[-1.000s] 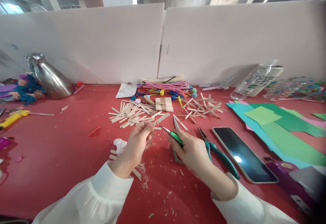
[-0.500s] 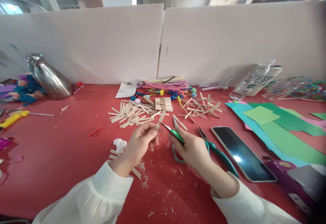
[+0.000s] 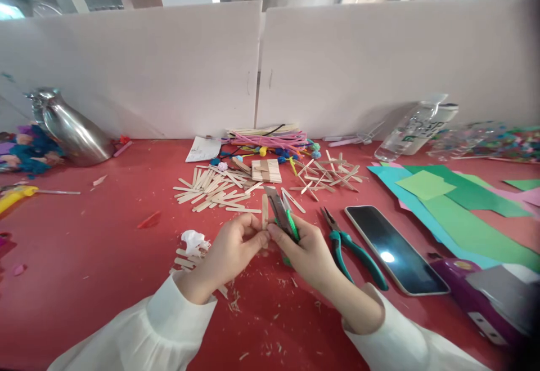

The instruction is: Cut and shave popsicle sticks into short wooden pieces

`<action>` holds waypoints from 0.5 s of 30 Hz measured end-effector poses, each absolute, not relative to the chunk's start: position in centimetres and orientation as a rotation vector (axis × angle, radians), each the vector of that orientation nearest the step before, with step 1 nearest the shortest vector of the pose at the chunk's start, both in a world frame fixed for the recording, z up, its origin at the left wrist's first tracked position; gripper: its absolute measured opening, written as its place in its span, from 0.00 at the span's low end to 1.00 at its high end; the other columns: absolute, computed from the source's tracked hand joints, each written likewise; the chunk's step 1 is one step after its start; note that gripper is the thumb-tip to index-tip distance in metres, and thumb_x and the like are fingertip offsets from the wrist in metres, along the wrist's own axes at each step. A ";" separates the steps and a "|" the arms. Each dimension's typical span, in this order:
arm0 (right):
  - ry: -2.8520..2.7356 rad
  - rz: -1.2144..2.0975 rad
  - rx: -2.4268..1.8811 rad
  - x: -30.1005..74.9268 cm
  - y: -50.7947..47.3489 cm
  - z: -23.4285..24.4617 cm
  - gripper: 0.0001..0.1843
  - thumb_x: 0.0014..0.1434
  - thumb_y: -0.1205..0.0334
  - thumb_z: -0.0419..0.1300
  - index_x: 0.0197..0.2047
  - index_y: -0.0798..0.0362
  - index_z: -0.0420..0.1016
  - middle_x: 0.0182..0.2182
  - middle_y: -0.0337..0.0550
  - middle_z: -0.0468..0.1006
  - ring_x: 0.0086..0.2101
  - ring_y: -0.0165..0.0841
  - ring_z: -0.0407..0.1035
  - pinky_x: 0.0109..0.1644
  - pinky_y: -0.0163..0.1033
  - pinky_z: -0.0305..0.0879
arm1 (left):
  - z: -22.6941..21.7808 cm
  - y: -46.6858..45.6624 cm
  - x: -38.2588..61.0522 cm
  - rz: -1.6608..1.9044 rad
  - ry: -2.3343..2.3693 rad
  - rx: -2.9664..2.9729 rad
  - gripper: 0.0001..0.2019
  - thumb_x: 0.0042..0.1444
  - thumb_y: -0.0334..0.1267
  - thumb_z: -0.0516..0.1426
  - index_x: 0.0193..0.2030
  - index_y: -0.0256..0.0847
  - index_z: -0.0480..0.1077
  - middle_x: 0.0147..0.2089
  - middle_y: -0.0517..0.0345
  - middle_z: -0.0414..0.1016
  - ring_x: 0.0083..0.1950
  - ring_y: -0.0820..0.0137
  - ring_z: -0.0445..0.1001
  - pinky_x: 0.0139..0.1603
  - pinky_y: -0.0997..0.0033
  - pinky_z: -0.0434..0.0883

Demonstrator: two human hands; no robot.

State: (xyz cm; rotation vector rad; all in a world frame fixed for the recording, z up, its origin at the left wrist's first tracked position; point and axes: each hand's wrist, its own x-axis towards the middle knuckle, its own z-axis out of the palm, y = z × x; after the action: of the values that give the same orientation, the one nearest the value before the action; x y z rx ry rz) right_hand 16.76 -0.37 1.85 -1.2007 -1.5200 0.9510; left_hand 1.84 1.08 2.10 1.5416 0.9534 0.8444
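My left hand (image 3: 236, 247) pinches a wooden craft stick (image 3: 265, 210), which stands nearly upright from the fingertips. My right hand (image 3: 306, 247) is closed round a utility knife (image 3: 280, 212) with a green grip, its blade pointing up beside the stick. Its thumb meets the left fingertips at the stick's lower part. Behind the knife, the pointed tips of scissors partly show. Wood shavings (image 3: 236, 300) lie below the hands. Beside my left wrist are more craft sticks and a crumpled white tissue (image 3: 194, 242).
Loose craft sticks (image 3: 211, 188) and pipe cleaners (image 3: 270, 139) lie ahead. To the right are pliers (image 3: 350, 247), a phone (image 3: 394, 250), coloured paper (image 3: 455, 213), a purple tool (image 3: 468, 286) and a bottle (image 3: 405, 134). A metal jug (image 3: 70, 129) and yellow glue gun (image 3: 17, 197) are left.
My right hand has come left to meet the left fingers, and the knife has turned more upright. The craft stick has swung from slanted to nearly upright. The view has shifted slightly right.
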 end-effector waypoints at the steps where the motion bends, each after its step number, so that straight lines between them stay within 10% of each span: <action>1: -1.523 0.979 -1.197 16.8 -0.4 1.9 0.11 0.55 0.56 0.54 0.25 0.53 0.64 0.18 0.32 0.63 0.19 0.24 0.54 0.20 0.30 0.52 | 2.1 1.1 1.8 0.820 0.976 1.566 0.08 0.55 0.41 0.54 0.29 0.40 0.62 0.26 0.63 0.67 0.29 0.74 0.68 0.32 0.75 0.65; 15: -1.643 1.235 -1.202 16.9 -0.7 3.3 0.11 0.54 0.60 0.51 0.22 0.53 0.61 0.17 0.31 0.60 0.18 0.23 0.53 0.22 0.31 0.51 | 3.4 1.8 1.4 0.986 0.928 1.461 0.11 0.51 0.43 0.58 0.26 0.38 0.65 0.25 0.64 0.63 0.26 0.77 0.62 0.29 0.77 0.61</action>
State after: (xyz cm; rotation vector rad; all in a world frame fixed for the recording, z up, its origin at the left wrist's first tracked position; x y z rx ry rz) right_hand 16.86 -0.67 3.31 -1.2021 -1.6426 1.2347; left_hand 1.44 1.82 3.39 1.4606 0.9280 0.9865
